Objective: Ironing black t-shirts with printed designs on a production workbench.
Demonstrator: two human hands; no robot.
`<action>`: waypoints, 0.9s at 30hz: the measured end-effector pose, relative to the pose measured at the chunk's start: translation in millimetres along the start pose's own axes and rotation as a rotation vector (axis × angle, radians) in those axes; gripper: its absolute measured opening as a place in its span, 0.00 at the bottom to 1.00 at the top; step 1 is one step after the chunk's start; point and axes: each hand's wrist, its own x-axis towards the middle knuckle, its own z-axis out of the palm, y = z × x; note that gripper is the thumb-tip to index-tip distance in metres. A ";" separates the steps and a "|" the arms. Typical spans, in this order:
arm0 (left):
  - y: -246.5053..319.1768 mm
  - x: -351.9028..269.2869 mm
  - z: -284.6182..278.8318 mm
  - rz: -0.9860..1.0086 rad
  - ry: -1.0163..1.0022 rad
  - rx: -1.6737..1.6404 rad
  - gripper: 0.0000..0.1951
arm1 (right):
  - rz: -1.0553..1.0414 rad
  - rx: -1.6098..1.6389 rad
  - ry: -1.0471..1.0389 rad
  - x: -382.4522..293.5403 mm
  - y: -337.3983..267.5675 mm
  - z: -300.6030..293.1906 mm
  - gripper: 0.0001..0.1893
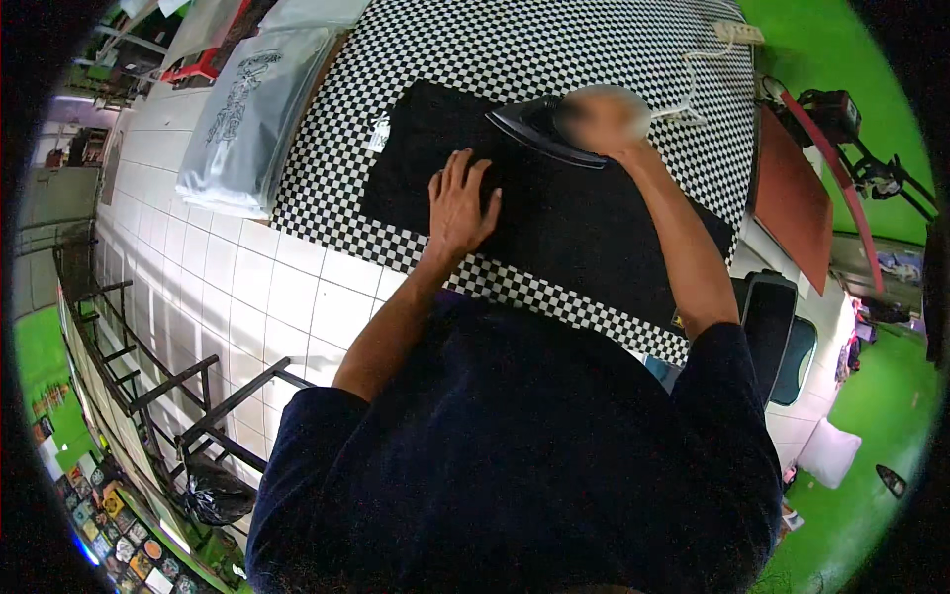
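Observation:
A folded black cloth, seemingly a garment [586, 215], lies flat on a table with a black-and-white checkered cover [438, 44]. My left hand [464, 208] rests on its left part, palm down, fingers apart, holding nothing. Toward the cloth's far edge, my right hand [605, 122] is closed around the handle of a dark clothes iron [531, 122]; the hand is partly blurred. The iron's tip points left and its soleplate is over the cloth. A white cord [668, 113] runs from the iron's rear. A white print [380, 134] shows beside the cloth's left edge.
Clear plastic packages [249, 126] lie stacked at the table's left edge. A white power strip [738, 32] sits at the far right corner. A reddish-brown board [794, 193] and a black padded seat [770, 327] stand at the right. Dark metal frames [171, 386] stand on the tiled floor at left.

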 end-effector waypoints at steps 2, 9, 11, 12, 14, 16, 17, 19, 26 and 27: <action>-21.8 -1.6 -2.7 -0.044 -0.045 0.029 0.28 | -0.002 -0.013 -0.023 17.9 -12.4 0.7 0.17; -47.9 -14.5 -9.0 0.012 -0.050 0.078 0.28 | -0.056 -0.011 0.004 74.0 -40.4 23.4 0.17; -45.3 -11.7 -11.7 0.011 -0.086 0.065 0.29 | -0.083 -0.050 0.063 87.8 -32.1 42.4 0.18; -45.8 -10.4 -14.6 0.005 -0.108 0.042 0.28 | -0.090 -0.072 0.074 96.1 -35.1 45.7 0.18; -49.3 -5.9 -21.9 -0.003 -0.142 0.034 0.27 | -0.090 -0.095 0.084 104.2 -40.1 51.8 0.18; -54.7 0.5 -28.3 -0.018 -0.169 0.024 0.26 | -0.012 -0.087 -0.012 111.0 -50.9 44.3 0.18; -61.3 8.3 -30.4 -0.083 -0.141 0.032 0.24 | -0.009 -0.089 -0.014 109.4 -53.4 38.1 0.18; -75.9 25.3 -40.0 -0.152 -0.106 0.038 0.22 | 0.095 0.031 -0.092 101.7 -59.8 23.9 0.19; -127.8 92.1 -43.4 -0.279 0.159 0.083 0.15 | 0.183 0.023 -0.020 41.1 -53.5 4.0 0.18; -129.4 98.9 -44.1 -0.324 0.121 0.086 0.17 | 0.231 0.025 -0.043 33.7 -57.5 1.7 0.18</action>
